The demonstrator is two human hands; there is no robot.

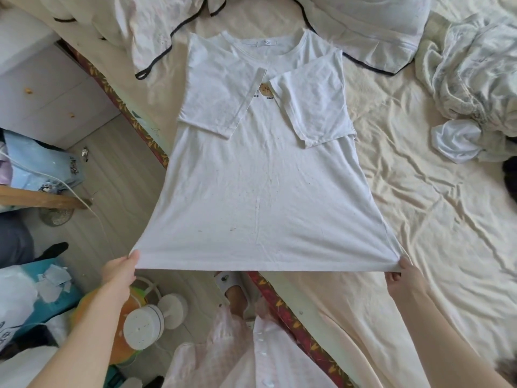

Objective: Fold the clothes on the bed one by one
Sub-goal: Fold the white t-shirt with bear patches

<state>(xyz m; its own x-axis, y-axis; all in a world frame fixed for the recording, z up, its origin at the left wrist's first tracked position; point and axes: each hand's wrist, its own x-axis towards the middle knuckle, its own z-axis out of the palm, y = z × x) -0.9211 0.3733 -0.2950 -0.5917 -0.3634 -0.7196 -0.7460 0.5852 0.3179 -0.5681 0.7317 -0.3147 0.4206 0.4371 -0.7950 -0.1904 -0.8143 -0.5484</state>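
**Both hands hold the T-shirt hem, shirt spread on the bed**

We see a white T-shirt (pixel 260 177) lying face up on the bed (pixel 419 191), collar at the far end, hem at the near end. Both short sleeves are folded inward over the chest; their ends nearly meet at the middle. The near part of the shirt is lifted off the mattress edge and stretched taut between the hands.

The left hand (pixel 121 268) pinches the hem's left corner, thumb on top of the cloth. The right hand (pixel 402 275) grips the right corner, fingers curled under the hem. The shirt reaches away from both hands, which are well apart at its two near corners.

Writing: a neck label (pixel 266 43) sits inside the collar, its text too small to read. A small brown chest print (pixel 265 91) shows between the sleeves, with tiny black letters under it; we read "bear" on the right, the left word partly covered.

Other clothes: a dark-trimmed white garment (pixel 156 32) beyond the collar, and a crumpled pile (pixel 475 79) at the far right.
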